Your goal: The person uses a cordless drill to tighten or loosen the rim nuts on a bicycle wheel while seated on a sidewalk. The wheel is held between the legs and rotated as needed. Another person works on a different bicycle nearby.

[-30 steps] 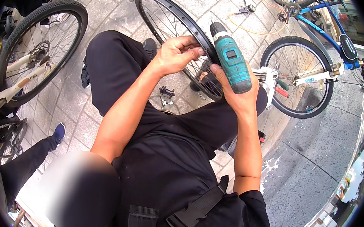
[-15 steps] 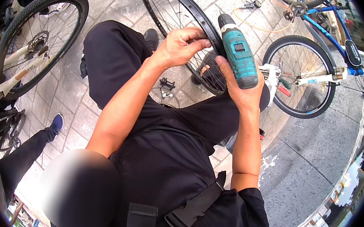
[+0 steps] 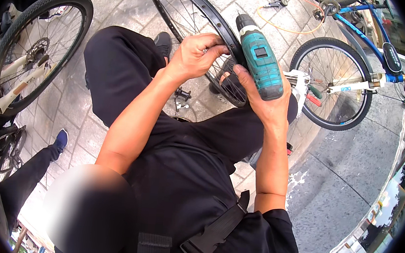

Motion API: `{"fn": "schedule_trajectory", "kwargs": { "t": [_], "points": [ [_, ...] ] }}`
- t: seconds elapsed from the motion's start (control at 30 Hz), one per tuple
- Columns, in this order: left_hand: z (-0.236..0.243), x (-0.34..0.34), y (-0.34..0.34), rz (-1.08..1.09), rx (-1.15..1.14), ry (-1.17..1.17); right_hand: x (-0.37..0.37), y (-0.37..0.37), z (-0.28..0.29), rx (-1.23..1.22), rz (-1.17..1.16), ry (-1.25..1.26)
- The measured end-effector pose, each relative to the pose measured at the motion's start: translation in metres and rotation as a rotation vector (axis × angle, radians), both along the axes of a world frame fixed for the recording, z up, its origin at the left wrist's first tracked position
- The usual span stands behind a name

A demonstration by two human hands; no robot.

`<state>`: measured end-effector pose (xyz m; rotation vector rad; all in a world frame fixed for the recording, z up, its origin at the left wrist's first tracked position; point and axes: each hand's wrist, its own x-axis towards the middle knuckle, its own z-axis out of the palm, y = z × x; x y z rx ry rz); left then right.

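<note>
A black bicycle wheel rim (image 3: 211, 12) with spokes and no tyre stands tilted between my knees. My left hand (image 3: 196, 57) is closed in a pinch at the spokes just inside the rim; what lies between thumb and fingertips is too small to make out. In my right hand (image 3: 269, 106) is a teal and black cordless drill (image 3: 262, 59), its chuck pointing away from me beside the rim's outer side. My right thumb lies along the drill near the rim.
At left stands a bicycle with a knobby front wheel (image 3: 83, 29), and a person's blue shoe (image 3: 61, 139) is close by. A blue bicycle (image 3: 360, 29) is at right. An air gauge with an orange hose (image 3: 281, 30) and a hub-like part (image 3: 183, 94) lie on the paving.
The rim, the drill and both my hands have shifted slightly left in the view, along with the surroundings. My grips look the same.
</note>
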<state>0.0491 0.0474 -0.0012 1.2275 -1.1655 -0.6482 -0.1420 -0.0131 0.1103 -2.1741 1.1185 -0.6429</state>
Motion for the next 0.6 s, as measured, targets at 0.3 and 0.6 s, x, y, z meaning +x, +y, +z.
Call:
{"fn": "schedule_trajectory", "kwargs": {
  "t": [0.3,0.6],
  "points": [
    [0.003,-0.017,0.022,0.24,0.029,-0.12,0.003,0.006,-0.002,-0.147,0.074,0.044],
    [-0.006,-0.01,-0.006,0.132,-0.081,-0.05,0.001,-0.006,0.002,0.114,-0.016,0.127]
  ]
}}
